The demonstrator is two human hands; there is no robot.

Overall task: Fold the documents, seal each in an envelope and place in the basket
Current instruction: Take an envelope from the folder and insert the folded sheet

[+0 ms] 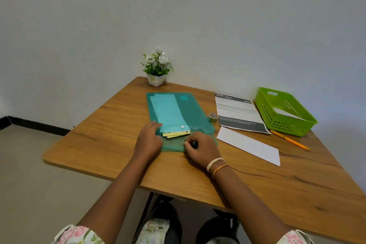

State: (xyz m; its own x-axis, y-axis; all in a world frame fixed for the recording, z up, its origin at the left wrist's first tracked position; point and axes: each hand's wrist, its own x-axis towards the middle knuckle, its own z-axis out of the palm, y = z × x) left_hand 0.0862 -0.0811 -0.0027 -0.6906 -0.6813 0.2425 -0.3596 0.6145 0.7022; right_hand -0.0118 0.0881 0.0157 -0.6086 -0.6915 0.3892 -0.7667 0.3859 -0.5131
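Observation:
A teal translucent plastic folder point(178, 113) lies in the middle of the table with its flap open toward me. Papers, yellow and dark-edged point(175, 134), stick out of its mouth. My left hand point(148, 140) rests flat on the folder's near left corner. My right hand point(200, 149) presses on the open flap, fingers curled with a small dark thing under them. A printed document point(239, 113) lies to the right. A white envelope point(249, 145) lies below it. The green basket point(265, 103) at the far right holds a white envelope point(287, 114).
A small roll of tape point(213, 117) stands between the folder and the printed document. A yellow pencil point(290, 140) lies beside the basket. A white pot of artificial flowers point(156, 69) stands at the table's far edge by the wall.

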